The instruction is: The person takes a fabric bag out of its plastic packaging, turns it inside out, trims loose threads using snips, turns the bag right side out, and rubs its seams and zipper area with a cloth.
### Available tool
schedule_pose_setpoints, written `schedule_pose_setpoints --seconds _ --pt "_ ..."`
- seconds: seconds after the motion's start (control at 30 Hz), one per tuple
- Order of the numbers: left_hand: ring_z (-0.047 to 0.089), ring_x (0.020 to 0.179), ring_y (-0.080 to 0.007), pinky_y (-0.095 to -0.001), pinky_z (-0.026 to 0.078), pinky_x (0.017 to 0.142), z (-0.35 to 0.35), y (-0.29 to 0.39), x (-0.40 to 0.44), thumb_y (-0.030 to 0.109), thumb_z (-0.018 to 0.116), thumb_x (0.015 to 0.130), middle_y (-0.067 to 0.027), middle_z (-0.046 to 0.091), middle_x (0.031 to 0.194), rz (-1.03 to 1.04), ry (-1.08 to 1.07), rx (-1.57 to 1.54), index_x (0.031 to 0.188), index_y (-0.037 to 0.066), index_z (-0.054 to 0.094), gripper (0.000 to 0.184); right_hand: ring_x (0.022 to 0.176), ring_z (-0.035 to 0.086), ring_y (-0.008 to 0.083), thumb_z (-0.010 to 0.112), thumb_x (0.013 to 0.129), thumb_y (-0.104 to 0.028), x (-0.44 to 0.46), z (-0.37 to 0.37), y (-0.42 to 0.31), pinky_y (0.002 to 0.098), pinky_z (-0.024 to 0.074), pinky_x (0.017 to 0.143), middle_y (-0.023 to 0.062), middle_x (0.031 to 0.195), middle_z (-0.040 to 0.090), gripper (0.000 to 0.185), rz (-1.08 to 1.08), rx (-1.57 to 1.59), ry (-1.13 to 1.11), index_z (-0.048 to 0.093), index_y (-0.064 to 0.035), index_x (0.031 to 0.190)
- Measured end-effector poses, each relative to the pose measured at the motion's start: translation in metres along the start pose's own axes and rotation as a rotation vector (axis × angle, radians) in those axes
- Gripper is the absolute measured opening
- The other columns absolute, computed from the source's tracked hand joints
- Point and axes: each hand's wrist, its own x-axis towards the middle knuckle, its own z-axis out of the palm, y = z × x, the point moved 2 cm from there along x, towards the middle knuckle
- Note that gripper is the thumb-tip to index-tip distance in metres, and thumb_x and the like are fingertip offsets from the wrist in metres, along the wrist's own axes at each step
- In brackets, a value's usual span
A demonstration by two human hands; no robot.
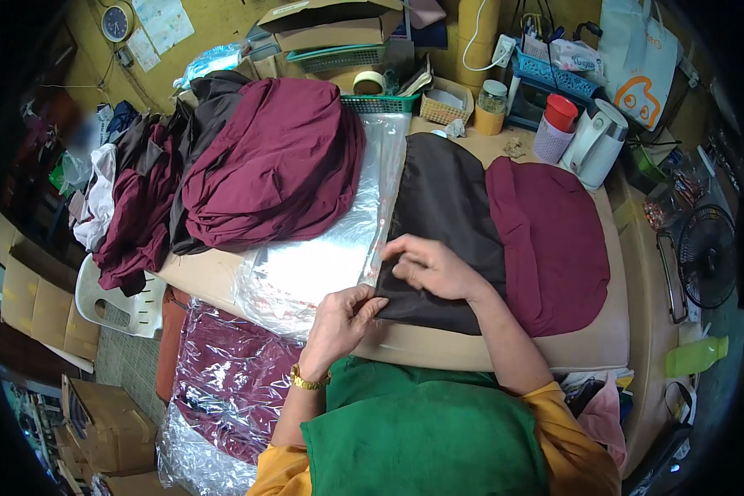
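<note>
A folded cloth item lies on the table, its dark brown part (446, 215) toward the middle and its maroon part (554, 240) to the right. Along its left side runs the edge of a clear plastic bag (339, 240), spread flat. My left hand (343, 321) pinches at the cloth's lower left corner, where the bag's edge meets it; exactly which layers are between thumb and fingers is partly hidden. Over the dark cloth, close to that edge, hovers my right hand (435, 269) with bent, separated fingers and nothing visible in them.
Maroon cloth pieces (273, 165) are piled at the back left, partly on the plastic. A wrapped maroon bundle (231, 372) sits below the table's front edge. Along the back stand a tape roll (369, 83), a jar (491, 107), a red-lidded cup (556, 128) and a white kettle (595, 145).
</note>
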Motion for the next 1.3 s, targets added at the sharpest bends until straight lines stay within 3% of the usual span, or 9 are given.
schedule_pose_setpoints --seconds 0.13,0.33,0.4,0.5,0.6,0.73,0.87,1.13,1.3 --pt "0.056 0.063 -0.0060 -0.0262 0.046 0.056 -0.003 0.011 -0.001 0.012 0.065 0.094 -0.0001 0.059 0.065 0.056 0.073 0.102 0.088 -0.004 0.069 0.017 0.083 0.056 0.0048 0.064 0.095 -0.012 0.004 0.012 0.004 0.0254 0.0482 0.077 0.0030 0.084 0.067 0.017 -0.067 -0.280 -0.289 0.063 0.0047 0.092" --pt "0.060 0.053 -0.0152 -0.0301 0.047 0.054 -0.031 -0.017 -0.012 0.016 0.067 0.090 -0.0114 0.065 0.063 -0.054 0.126 0.240 0.086 -0.002 0.071 0.019 0.070 0.047 0.0031 0.065 0.095 -0.012 -0.005 -0.010 0.005 0.0222 0.0409 0.063 -0.0026 0.071 0.056 0.021 -0.076 -0.315 0.307 0.059 0.0030 0.082" --pt "0.056 0.053 -0.0103 -0.0280 0.046 0.053 -0.029 -0.033 -0.012 0.016 0.070 0.089 -0.0048 0.063 0.061 -0.050 0.086 0.275 0.099 -0.002 0.072 0.021 0.064 0.048 0.0062 0.069 0.091 -0.015 -0.006 -0.010 -0.002 0.0281 0.0425 0.060 0.0062 0.065 0.058 0.020 -0.141 -0.316 0.368 0.062 0.0026 0.084" --pt "0.044 0.057 -0.0022 -0.0201 0.040 0.053 -0.001 -0.038 -0.003 0.016 0.080 0.081 0.0025 0.058 0.087 0.062 0.011 -0.199 0.135 -0.002 0.054 0.062 0.067 0.044 0.0027 0.067 0.093 -0.010 -0.009 -0.006 -0.002 0.0223 0.0385 0.059 -0.0029 0.068 0.053 0.019 -0.159 -0.304 0.394 0.058 0.0019 0.080" --pt "0.044 0.056 -0.0008 -0.0171 0.039 0.052 0.033 -0.019 0.005 0.017 0.080 0.082 0.0008 0.058 0.096 -0.082 0.117 -0.643 0.138 -0.001 0.051 0.066 0.064 0.045 0.0033 0.068 0.091 -0.008 -0.011 -0.002 -0.003 0.0232 0.0394 0.057 -0.0010 0.067 0.056 0.017 -0.210 -0.329 0.413 0.059 0.0020 0.081" --pt "0.050 0.052 -0.0035 -0.0170 0.041 0.048 0.045 -0.025 0.028 0.015 0.070 0.092 -0.0008 0.064 0.087 -0.188 0.204 -1.106 0.116 0.000 0.065 0.029 0.062 0.049 0.0038 0.070 0.089 -0.006 -0.014 0.003 -0.008 0.0241 0.0402 0.054 0.0025 0.066 0.059 0.014 -0.277 -0.379 0.416 0.061 0.0022 0.081" --pt "0.071 0.079 -0.0137 -0.0184 0.060 0.067 0.037 -0.017 0.031 0.013 0.059 0.098 -0.0101 0.070 0.094 -0.203 0.239 -1.347 0.104 -0.004 0.064 0.019 0.062 0.051 0.0034 0.070 0.089 -0.006 -0.015 0.000 -0.009 0.0239 0.0407 0.053 0.0034 0.065 0.060 0.014 -0.286 -0.377 0.440 0.062 0.0020 0.081" --pt "0.071 0.094 -0.0223 -0.0259 0.062 0.078 0.036 -0.005 0.023 0.017 0.051 0.102 -0.0183 0.068 0.104 -0.179 0.164 -1.439 0.103 -0.006 0.060 0.025 0.063 0.051 0.0034 0.070 0.089 -0.007 -0.015 0.003 -0.009 0.0231 0.0419 0.055 0.0016 0.066 0.061 0.014 -0.247 -0.374 0.431 0.063 0.0020 0.081" --pt "0.069 0.079 -0.0154 -0.0213 0.059 0.064 0.033 -0.011 0.021 0.018 0.055 0.101 -0.0163 0.062 0.118 -0.100 0.114 -1.273 0.123 -0.004 0.051 0.032 0.058 0.051 0.0054 0.072 0.087 -0.007 -0.015 0.002 -0.008 0.0270 0.0426 0.052 0.0077 0.066 0.063 0.011 -0.224 -0.363 0.420 0.064 0.0012 0.084"
